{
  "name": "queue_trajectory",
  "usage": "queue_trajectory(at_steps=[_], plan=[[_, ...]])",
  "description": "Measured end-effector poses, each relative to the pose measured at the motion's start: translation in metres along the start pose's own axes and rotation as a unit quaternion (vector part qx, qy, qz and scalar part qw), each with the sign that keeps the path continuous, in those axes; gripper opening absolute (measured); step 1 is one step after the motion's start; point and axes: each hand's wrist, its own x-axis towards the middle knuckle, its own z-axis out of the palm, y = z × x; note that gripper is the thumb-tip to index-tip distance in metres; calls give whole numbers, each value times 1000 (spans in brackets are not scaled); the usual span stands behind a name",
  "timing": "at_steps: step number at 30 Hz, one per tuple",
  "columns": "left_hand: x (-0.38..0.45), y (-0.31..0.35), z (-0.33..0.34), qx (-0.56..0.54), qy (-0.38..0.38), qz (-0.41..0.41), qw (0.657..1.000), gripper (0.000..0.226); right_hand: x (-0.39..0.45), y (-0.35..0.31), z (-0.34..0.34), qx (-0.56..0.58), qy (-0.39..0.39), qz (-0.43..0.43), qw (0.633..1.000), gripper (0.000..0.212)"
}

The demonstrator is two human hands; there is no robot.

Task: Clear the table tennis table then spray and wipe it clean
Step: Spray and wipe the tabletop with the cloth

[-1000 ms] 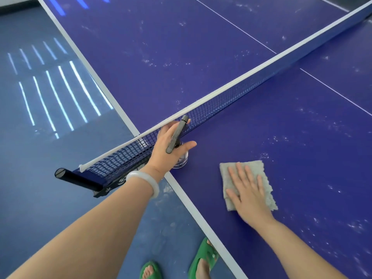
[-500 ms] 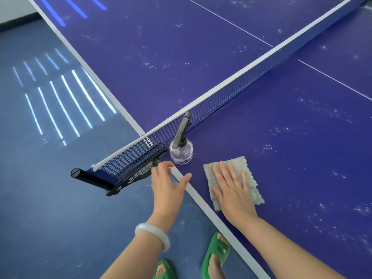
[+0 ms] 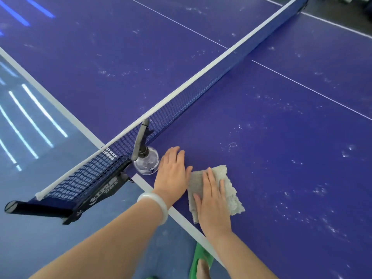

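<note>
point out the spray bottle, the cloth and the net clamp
spray bottle (image 3: 147,163), head view, on its clear round body
cloth (image 3: 231,196), head view, on the bare part right of the fingers
net clamp (image 3: 100,193), head view, on its lettered bracket

Left hand (image 3: 173,172): flat on the table (image 3: 281,137), just inside its near edge.
Right hand (image 3: 213,200): to the right of the left hand, close beside it, lying flat on the cloth (image 3: 229,190).
Cloth: on the table under the right hand, its far and right parts showing past the fingers.
Spray bottle (image 3: 146,160): on the table just left of the left hand, against the net (image 3: 181,99).
Net: beyond both hands, running from near left to far right.
Net clamp (image 3: 96,194): left of the left hand, off the table's edge.
Bangle (image 3: 156,206): on the left wrist.
</note>
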Motion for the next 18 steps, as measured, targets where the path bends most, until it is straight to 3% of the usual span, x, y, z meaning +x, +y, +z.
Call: queue_trajectory(at_steps=[3,8,12,16,18], plan=[[14,-9,16,64,-40,-27,997,65,1,38,-5,-112,-38,-38,992,59],[15,-16,30,121,-9,-4,993,66,23,94,-25,-149,-35,165,974,65],[13,-15,28,121,-4,-3,993,66,15,57,-7,-132,-52,64,988,59],[13,-14,26,126,-6,-8,992,66,79,62,-6,-127,-74,-28,989,56],[13,-13,24,132,-5,-10,991,65,119,88,-13,-142,-102,8,985,56]])
